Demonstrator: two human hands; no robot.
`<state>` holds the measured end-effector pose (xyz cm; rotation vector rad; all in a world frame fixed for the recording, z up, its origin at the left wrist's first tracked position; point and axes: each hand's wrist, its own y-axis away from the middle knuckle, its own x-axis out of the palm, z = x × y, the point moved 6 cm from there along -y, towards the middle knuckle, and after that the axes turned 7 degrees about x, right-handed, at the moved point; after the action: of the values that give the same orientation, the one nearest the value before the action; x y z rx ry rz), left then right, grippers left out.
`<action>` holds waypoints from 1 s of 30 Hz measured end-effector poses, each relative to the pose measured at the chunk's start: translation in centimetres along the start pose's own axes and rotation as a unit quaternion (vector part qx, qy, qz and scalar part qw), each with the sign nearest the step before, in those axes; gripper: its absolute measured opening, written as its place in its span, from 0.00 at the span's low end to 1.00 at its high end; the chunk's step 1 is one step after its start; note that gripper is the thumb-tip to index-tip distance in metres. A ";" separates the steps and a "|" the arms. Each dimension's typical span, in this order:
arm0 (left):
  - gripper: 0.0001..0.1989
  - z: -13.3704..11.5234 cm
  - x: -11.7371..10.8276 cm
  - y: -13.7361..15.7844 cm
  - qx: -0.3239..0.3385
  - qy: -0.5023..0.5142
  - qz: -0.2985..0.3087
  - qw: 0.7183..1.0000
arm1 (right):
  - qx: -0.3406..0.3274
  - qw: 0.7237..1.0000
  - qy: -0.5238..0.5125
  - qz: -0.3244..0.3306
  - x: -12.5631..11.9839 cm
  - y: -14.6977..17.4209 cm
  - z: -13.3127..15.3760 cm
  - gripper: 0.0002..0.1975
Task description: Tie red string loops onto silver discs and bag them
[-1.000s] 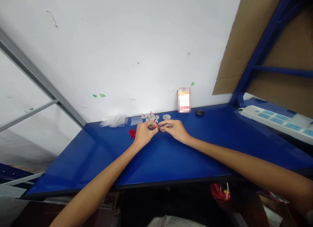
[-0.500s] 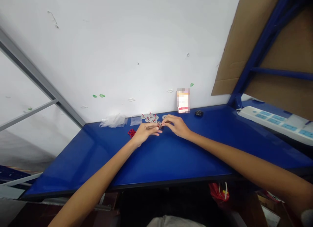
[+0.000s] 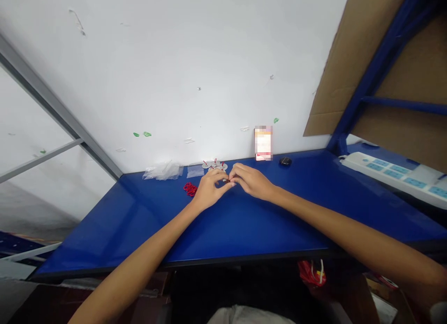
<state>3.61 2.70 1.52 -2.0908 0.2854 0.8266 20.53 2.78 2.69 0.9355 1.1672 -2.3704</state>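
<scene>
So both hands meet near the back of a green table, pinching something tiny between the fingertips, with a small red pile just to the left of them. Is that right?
Not quite: the table is blue, not green, as the head view shows. The rest holds: the left hand and right hand meet near its back edge, fingertips together on something tiny, with the small red pile just to the left.

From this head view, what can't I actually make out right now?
- The small piece between the left hand and right hand: hidden by the fingertips, too small to identify.
- Silver discs with red bits: partly behind the hands, too small for detail.
- Card against the wall: blurred out.
- Power strip: cut off by the right edge.
</scene>
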 end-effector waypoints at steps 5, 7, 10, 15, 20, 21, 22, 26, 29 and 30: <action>0.06 1.3 0.2 0.0 -0.030 0.013 0.021 0.999 | -0.018 0.997 0.068 0.003 0.4 0.2 0.2 0.06; 0.05 2.0 -0.2 -0.2 -0.034 -0.014 0.029 0.999 | 0.001 0.997 0.074 0.005 0.6 0.2 -0.3 0.05; 0.06 4.6 -2.4 -0.6 -0.099 -0.073 -0.002 0.992 | 0.034 0.996 0.081 0.004 0.7 0.3 -1.5 0.10; 0.08 10.4 -5.6 -0.5 -0.224 -0.173 -0.020 0.959 | 0.060 0.992 0.112 0.016 0.7 0.2 -3.2 0.11; 0.12 12.7 -4.7 -0.1 -0.218 -0.161 0.072 0.960 | 0.071 0.990 0.119 0.034 0.8 -0.1 -3.5 0.11; 0.13 12.7 -4.7 -0.1 -0.208 -0.160 0.071 0.962 | 0.067 0.990 0.121 0.036 0.8 -0.1 -3.3 0.12; 0.14 12.7 -4.9 0.0 -0.200 -0.158 0.069 0.965 | 0.061 0.990 0.125 0.036 0.8 -0.1 -3.2 0.12; 0.16 12.9 -5.5 0.5 -0.182 -0.156 0.101 0.966 | 0.039 0.989 0.140 0.029 0.6 0.0 -3.0 0.12; 0.16 13.4 -6.4 1.0 -0.184 -0.197 0.133 0.954 | 0.037 0.988 0.148 0.027 0.6 0.2 -3.4 0.12; 0.16 13.6 -6.8 1.2 -0.187 -0.215 0.140 0.948 | 0.036 0.988 0.150 0.028 0.6 0.2 -3.5 0.12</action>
<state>-8.27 12.05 -0.61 -2.1647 0.2002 1.5833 21.65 5.44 0.60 1.3694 1.1476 -2.2956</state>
